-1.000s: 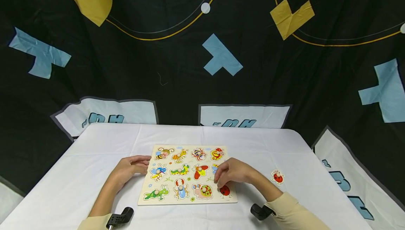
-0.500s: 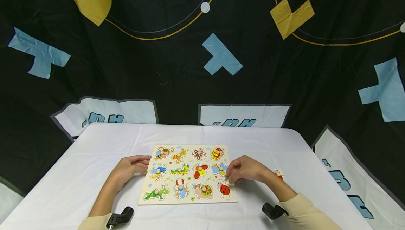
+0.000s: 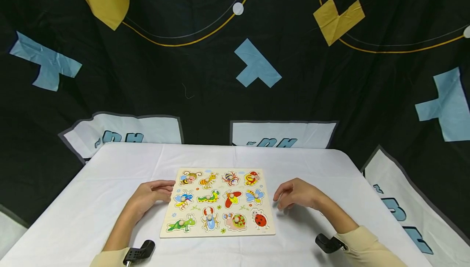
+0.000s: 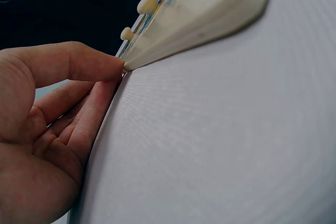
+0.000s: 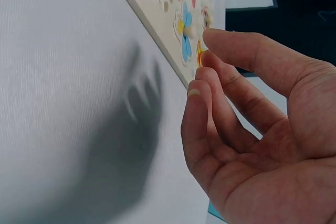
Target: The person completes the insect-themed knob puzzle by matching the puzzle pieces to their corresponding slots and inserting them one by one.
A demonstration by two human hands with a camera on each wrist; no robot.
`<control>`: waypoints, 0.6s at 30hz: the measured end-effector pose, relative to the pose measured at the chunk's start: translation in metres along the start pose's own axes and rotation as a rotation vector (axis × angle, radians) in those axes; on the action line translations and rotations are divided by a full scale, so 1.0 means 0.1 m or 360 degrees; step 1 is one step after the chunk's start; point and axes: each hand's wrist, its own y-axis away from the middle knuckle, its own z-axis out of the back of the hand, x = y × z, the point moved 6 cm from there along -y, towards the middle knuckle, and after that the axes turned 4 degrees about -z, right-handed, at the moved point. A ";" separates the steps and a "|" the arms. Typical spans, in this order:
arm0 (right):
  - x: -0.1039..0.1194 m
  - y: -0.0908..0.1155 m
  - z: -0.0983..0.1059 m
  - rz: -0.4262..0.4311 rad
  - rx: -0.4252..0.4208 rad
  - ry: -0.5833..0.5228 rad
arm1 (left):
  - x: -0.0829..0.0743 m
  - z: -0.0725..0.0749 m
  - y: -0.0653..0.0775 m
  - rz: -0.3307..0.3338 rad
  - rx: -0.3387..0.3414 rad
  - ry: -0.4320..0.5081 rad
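A wooden peg puzzle board [image 3: 200, 235] with several insect pieces lies flat on the white table. My left hand [image 3: 150, 195] rests by its left side, and the fingertips touch the board's edge in the left wrist view. Just right of the board hovers my right hand [image 3: 299, 193], its fingers loosely bent with nothing between them. The ladybug spot [image 3: 260, 219] at the board's lower right shows no knob, while the blue-winged insect piece [image 5: 186, 31] above it has one. My right forearm hides nearly all of the loose ladybug piece on the table.
White cloth covers the table [image 3: 110, 161], with bare cloth around the board. A black curtain [image 3: 205, 79] hangs behind it. Black wrist cameras sit on my left wrist [image 3: 139, 253] and right wrist [image 3: 330, 243].
My right hand has moved off the board to the right, uncovering the ladybug spot and the blue-winged insect. Its forearm now covers the loose ladybug piece. The left hand has stayed put.
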 end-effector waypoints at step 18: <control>-0.21 0.16 0.43 -0.0076 -0.0184 -0.0006 | -0.01 -0.01 0.01 -0.0040 0.0032 0.0038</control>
